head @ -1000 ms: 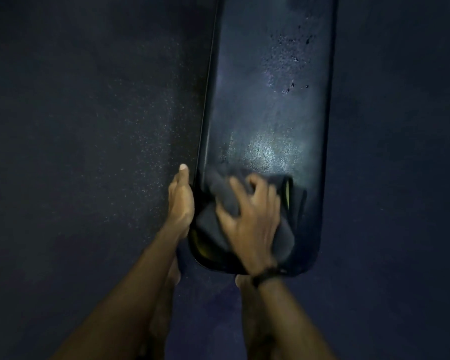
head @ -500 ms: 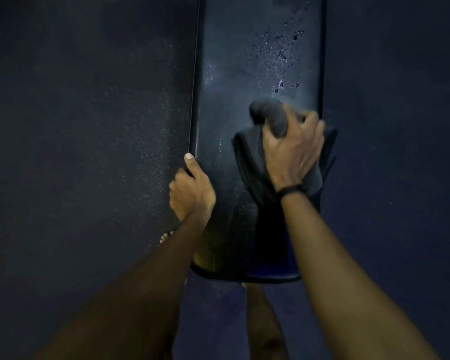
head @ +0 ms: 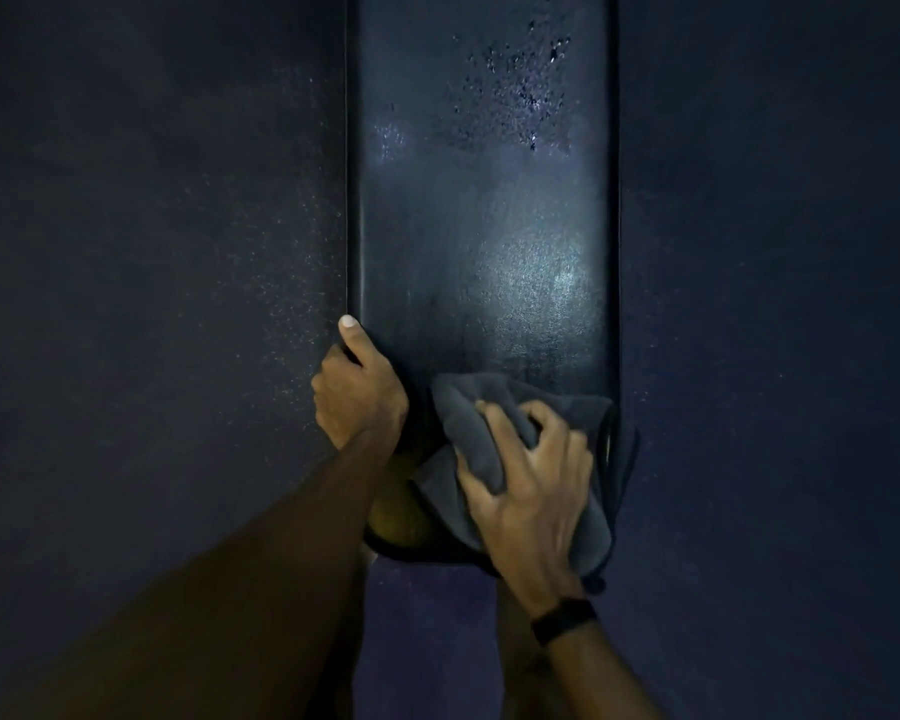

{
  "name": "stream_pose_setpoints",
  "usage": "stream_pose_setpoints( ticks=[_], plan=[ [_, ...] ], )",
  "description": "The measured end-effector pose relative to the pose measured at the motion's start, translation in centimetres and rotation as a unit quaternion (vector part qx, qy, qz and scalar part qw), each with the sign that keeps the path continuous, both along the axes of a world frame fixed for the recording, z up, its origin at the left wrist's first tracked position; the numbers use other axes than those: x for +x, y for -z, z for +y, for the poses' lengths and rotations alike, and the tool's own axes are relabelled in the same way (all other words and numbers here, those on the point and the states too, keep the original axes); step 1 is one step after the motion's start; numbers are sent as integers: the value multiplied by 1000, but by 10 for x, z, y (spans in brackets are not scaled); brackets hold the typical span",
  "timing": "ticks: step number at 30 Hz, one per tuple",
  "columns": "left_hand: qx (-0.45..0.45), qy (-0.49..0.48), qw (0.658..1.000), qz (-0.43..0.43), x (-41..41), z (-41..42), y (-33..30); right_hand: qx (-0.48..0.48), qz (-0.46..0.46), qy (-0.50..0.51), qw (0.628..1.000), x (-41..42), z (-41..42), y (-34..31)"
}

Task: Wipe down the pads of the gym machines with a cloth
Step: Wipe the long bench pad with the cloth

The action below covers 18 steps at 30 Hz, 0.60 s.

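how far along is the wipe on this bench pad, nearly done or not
Not yet. The middle of the pad shines smooth, so it looks wiped. In hand: the right hand grips the grey cloth on the near end while the left hand holds the pad's edge. Left: droplets at the far end.

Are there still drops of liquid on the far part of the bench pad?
Yes, a patch of droplets glistens on the pad, well beyond the cloth.

Both my forearms are bare, no sleeves showing, and there's a black band (head: 564, 621) snug round my right wrist. My left hand's (head: 358, 397) thumbnail is short and pale.
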<state>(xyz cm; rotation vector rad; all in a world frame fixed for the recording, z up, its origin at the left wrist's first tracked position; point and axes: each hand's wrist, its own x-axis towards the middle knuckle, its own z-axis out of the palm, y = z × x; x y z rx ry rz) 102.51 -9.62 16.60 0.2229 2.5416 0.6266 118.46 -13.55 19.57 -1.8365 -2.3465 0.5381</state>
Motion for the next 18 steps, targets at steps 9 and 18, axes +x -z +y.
stream_pose_setpoints(
  ticks=[9, 18],
  plan=[
    [-15, 5, 1000, 17, 1, 0, 0, 102, 14, 49, 993, -12, 129, 14],
    [-6, 2, 1000, 25, 3, 2, -4, 112, -16, 16, 993, -33, 139, 12]
  ],
)
